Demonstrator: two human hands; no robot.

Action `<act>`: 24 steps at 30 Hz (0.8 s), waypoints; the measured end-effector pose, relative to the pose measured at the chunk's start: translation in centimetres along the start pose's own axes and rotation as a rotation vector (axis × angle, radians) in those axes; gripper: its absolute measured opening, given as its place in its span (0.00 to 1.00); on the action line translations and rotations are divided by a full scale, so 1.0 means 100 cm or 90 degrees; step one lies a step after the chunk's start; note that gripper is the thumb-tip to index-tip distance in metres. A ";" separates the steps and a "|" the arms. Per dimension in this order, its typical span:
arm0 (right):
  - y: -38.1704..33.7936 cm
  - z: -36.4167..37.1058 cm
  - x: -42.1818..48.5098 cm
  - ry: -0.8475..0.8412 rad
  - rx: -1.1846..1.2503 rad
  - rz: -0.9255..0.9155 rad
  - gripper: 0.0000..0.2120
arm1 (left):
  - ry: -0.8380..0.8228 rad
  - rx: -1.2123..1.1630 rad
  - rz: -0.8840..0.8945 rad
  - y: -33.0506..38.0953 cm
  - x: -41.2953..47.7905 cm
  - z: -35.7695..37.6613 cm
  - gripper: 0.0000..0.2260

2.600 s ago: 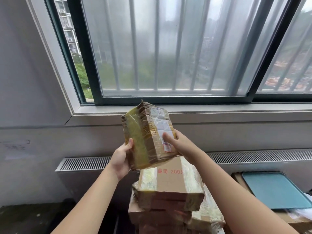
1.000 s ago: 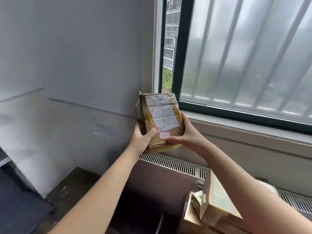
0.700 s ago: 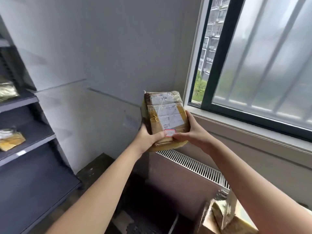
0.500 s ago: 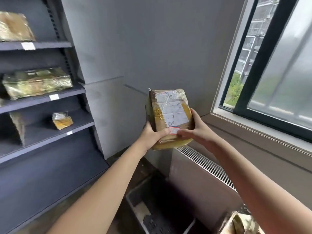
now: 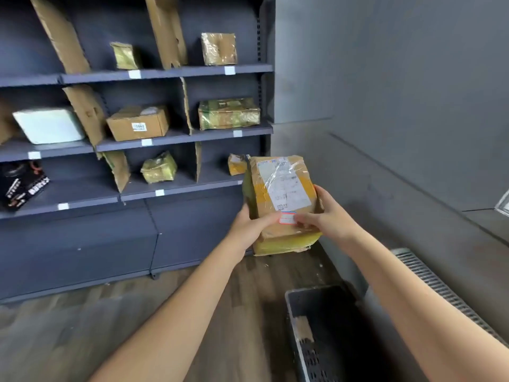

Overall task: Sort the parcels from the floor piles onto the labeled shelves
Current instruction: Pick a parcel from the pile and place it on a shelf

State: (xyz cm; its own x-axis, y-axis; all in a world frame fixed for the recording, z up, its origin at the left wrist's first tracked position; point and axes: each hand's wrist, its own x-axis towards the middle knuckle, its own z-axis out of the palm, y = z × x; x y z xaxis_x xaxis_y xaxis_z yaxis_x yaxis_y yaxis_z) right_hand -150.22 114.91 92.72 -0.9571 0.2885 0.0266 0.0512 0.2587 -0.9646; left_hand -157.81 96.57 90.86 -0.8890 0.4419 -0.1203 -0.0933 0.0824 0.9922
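I hold a taped brown cardboard parcel upright in front of me, its white shipping label and a small red-bordered sticker facing me. My left hand grips its lower left edge, thumb across the front. My right hand grips the lower right edge, thumb near the sticker. Behind it stands a dark blue shelf unit with white tags on the shelf fronts and cardboard dividers between compartments. Several parcels sit on the shelves, among them a brown box and a green-taped one.
A grey plastic crate stands on the wooden floor at lower right. A radiator grille runs along the grey wall on the right. A white package and a black box sit on the left shelves.
My view has swung left from the window and the floor pile to the shelf unit. Both hands kept hold of the parcel, which now faces me label-first.
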 end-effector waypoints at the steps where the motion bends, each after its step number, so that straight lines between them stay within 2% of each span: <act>1: -0.003 0.015 0.002 -0.018 0.000 0.002 0.43 | 0.020 0.004 -0.007 -0.002 -0.007 -0.014 0.31; 4: -0.013 0.060 0.010 -0.071 -0.015 0.018 0.40 | 0.066 0.009 -0.035 -0.008 -0.022 -0.057 0.34; 8: -0.023 0.122 0.027 -0.133 -0.027 0.041 0.39 | 0.099 -0.004 -0.070 -0.014 -0.032 -0.116 0.25; 12: -0.034 0.193 0.045 -0.174 -0.036 0.057 0.41 | 0.138 -0.024 -0.080 -0.025 -0.035 -0.183 0.24; 18: -0.052 0.315 0.074 -0.223 -0.061 0.068 0.42 | 0.187 -0.035 -0.106 -0.050 -0.038 -0.300 0.22; 22: -0.060 0.387 0.088 -0.234 -0.046 0.085 0.42 | 0.200 -0.058 -0.116 -0.062 -0.036 -0.374 0.24; 24: -0.065 0.418 0.094 -0.242 -0.046 0.095 0.41 | 0.203 -0.073 -0.126 -0.066 -0.037 -0.405 0.22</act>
State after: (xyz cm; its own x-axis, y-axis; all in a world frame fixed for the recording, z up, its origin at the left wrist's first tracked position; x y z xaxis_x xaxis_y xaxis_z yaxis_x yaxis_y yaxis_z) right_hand -171.50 77.46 88.27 -0.9742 -0.0306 -0.2237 0.2038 0.3072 -0.9296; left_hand -172.10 58.17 86.04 -0.9417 0.1260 -0.3118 -0.3106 0.0299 0.9501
